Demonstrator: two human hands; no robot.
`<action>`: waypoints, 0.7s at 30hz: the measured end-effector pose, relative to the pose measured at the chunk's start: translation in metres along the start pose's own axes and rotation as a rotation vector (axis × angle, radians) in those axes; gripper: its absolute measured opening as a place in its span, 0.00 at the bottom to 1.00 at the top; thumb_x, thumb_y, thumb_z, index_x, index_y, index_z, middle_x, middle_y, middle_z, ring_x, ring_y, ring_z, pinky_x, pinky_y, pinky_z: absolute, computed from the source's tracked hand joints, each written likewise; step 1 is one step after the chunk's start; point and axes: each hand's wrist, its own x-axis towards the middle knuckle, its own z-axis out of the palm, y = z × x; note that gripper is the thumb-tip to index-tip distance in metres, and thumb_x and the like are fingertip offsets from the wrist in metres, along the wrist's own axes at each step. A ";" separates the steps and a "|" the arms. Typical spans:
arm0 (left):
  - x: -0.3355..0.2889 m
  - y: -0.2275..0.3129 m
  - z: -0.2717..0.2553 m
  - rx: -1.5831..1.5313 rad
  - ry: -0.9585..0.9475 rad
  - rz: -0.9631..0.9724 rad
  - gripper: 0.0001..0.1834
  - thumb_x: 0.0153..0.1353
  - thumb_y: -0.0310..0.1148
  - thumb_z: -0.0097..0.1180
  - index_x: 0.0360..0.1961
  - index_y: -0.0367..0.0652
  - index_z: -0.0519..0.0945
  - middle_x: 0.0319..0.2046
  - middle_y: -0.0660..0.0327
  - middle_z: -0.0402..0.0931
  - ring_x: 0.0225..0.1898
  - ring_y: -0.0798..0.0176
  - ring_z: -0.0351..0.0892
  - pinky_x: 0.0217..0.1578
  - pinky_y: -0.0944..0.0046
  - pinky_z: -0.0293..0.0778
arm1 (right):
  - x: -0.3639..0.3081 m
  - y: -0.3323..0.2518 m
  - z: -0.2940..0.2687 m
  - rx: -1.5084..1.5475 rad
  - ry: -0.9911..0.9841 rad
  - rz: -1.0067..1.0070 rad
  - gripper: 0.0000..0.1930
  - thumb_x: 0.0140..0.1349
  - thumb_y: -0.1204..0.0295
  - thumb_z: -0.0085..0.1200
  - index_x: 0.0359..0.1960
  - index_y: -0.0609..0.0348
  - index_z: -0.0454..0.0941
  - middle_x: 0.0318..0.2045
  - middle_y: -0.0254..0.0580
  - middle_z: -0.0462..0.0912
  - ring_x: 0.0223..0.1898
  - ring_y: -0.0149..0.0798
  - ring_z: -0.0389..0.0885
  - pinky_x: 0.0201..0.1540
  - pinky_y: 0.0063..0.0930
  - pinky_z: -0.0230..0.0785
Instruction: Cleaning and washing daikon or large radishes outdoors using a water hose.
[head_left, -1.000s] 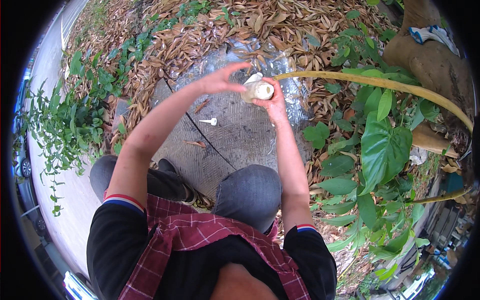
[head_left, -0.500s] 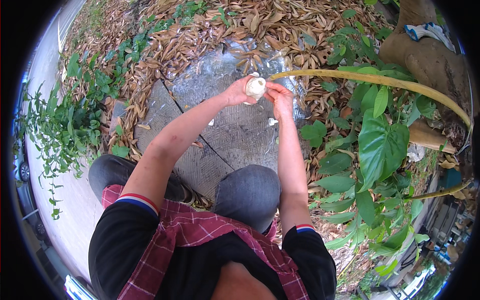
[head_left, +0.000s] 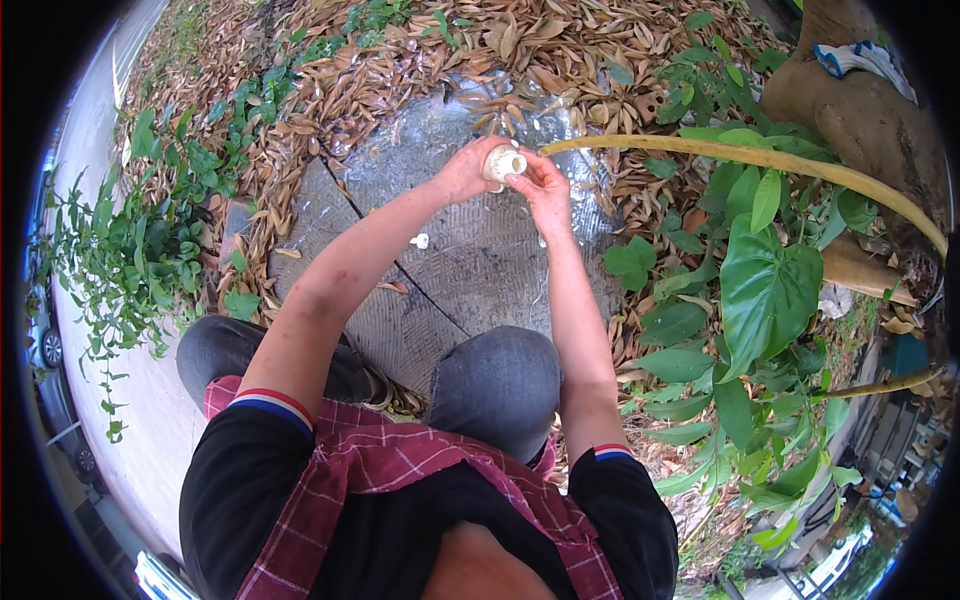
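Over the round stone slab (head_left: 450, 290), my left hand (head_left: 464, 172) is wrapped round a small cream-white hollow piece (head_left: 495, 165). It has a rounded body and a short neck with a round hole facing right; its exact kind I cannot tell. My right hand (head_left: 550, 196) pinches the neck end, its thumb at the rim and its fingers partly hidden. A white bit (head_left: 420, 241) lies on the slab below my left wrist. Other white specks and powdery smears mark the slab's far side.
Dry brown leaves (head_left: 420, 85) surround the slab's far side. A yellowish curved stalk (head_left: 740, 155) reaches in from the right, close to my right hand. Green plants (head_left: 768, 290) grow at right. A white glove (head_left: 868, 65) rests on a tree trunk (head_left: 850, 110).
The cream-white piece has been turned, so its hole now faces right. My right hand has closed in on its neck end, with the thumb now at the rim.
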 end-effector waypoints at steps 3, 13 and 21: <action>0.008 0.007 0.004 -0.030 -0.011 -0.024 0.32 0.32 0.25 0.61 0.44 0.44 0.66 0.41 0.55 0.67 0.47 0.51 0.65 0.48 0.58 0.62 | -0.001 0.002 -0.007 -0.003 0.088 0.035 0.20 0.45 0.82 0.56 0.44 0.64 0.70 0.41 0.39 0.74 0.42 0.30 0.72 0.45 0.21 0.65; 0.012 0.003 0.000 0.406 0.057 0.138 0.28 0.36 0.23 0.56 0.44 0.50 0.67 0.46 0.59 0.64 0.53 0.54 0.58 0.49 0.54 0.60 | -0.002 -0.013 0.002 0.010 0.303 0.224 0.09 0.48 0.82 0.47 0.34 0.67 0.73 0.25 0.38 0.76 0.23 0.26 0.74 0.24 0.16 0.71; 0.014 0.005 -0.011 0.494 0.144 0.095 0.27 0.38 0.21 0.53 0.44 0.51 0.67 0.47 0.61 0.63 0.54 0.55 0.57 0.49 0.55 0.60 | 0.002 -0.012 0.008 0.450 0.270 0.234 0.09 0.47 0.85 0.45 0.33 0.69 0.71 0.28 0.44 0.76 0.26 0.33 0.76 0.29 0.20 0.74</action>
